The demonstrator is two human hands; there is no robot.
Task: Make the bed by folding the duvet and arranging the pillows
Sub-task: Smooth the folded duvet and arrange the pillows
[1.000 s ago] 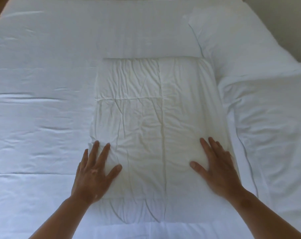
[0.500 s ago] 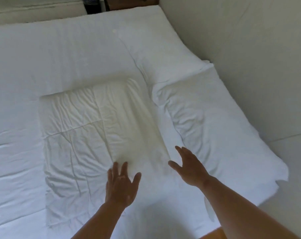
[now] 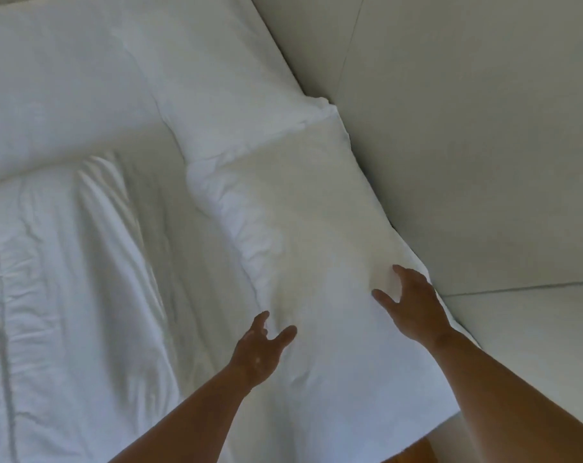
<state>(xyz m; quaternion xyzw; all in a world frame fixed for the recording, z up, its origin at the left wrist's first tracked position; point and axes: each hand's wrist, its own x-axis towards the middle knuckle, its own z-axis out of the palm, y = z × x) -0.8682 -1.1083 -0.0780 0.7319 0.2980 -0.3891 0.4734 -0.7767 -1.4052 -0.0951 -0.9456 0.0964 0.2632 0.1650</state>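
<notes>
White pillow (image 3: 310,235) at right edge of bed (image 3: 196,279) | left hand (image 3: 260,352) over inner side, fingers loosely spread | right hand (image 3: 413,305) at outer edge, fingers spread | contact unclear

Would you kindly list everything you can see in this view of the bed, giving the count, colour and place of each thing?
near pillow: one, white, along the bed's right edge, between the two hands
far pillow: one, white, beyond the near pillow, their ends meeting
folded duvet: one, white and creased, left of the near pillow
bed sheet: one, white, beyond the duvet
pale surface: one, grey-white with thin seams, right of the bed; cannot tell whether wall or floor
wooden piece: one, brown, at the bottom edge, mostly hidden
left hand: one, fingers loosely spread, at the near pillow's left edge
right hand: one, fingers spread, at the near pillow's right edge
</notes>
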